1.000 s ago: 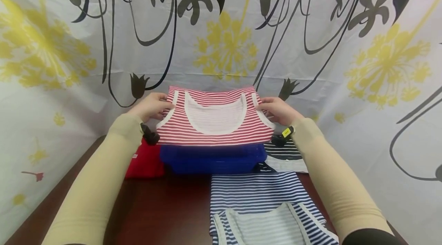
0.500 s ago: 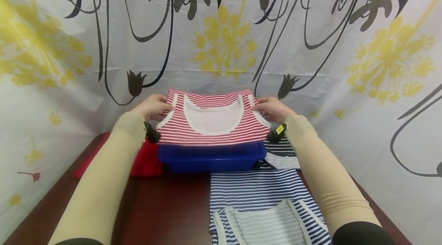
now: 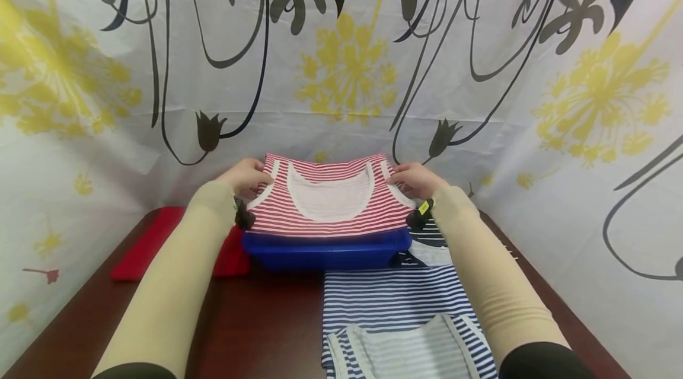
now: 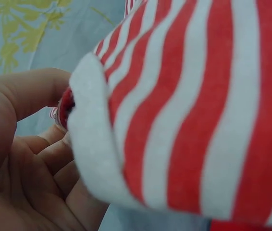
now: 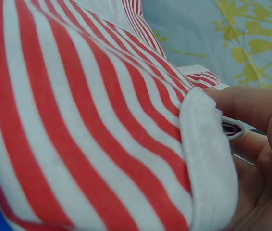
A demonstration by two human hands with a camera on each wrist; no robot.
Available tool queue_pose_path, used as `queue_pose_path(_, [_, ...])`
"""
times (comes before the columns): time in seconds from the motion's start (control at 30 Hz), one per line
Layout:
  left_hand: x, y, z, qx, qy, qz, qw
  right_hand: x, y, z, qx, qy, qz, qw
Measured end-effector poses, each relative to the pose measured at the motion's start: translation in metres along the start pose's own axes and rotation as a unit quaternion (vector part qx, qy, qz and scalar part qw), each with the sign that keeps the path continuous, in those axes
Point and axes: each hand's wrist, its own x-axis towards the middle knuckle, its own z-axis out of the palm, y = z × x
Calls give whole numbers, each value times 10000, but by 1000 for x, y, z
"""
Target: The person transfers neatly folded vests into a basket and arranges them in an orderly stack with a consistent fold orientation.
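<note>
A folded red-and-white striped tank top (image 3: 331,226) with white trim hangs over the blue bin (image 3: 325,255) in the head view. My left hand (image 3: 246,177) pinches its left side near the armhole, and my right hand (image 3: 416,180) pinches the right side the same way. In the left wrist view, the left thumb and fingers (image 4: 35,94) grip the cloth by the white armhole trim. The right wrist view has the right thumb and fingers (image 5: 251,108) on the opposite trim. Much of the bin's inside is hidden behind the top.
Red folded cloth (image 3: 229,254) lies left of the bin on the dark brown table (image 3: 256,319). A navy-and-white striped tank top (image 3: 389,296) lies in front to the right. Black-and-white striped cloth (image 3: 429,242) sits right of the bin. A patterned curtain (image 3: 341,70) stands behind.
Both hands have lowered the red-striped tank top towards the blue bin and come slightly closer together. More of the red cloth at the left now shows.
</note>
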Motion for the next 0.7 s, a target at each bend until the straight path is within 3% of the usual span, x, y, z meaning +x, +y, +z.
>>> queue_pose_path(0.47, [12, -8, 8, 90, -28, -182, 9998, 5, 7, 6, -169, 56, 176, 9997])
queue_pose_path(0.7, [13, -12, 13, 255, -101, -194, 9994, 4, 11, 13, -268, -122, 115, 9995])
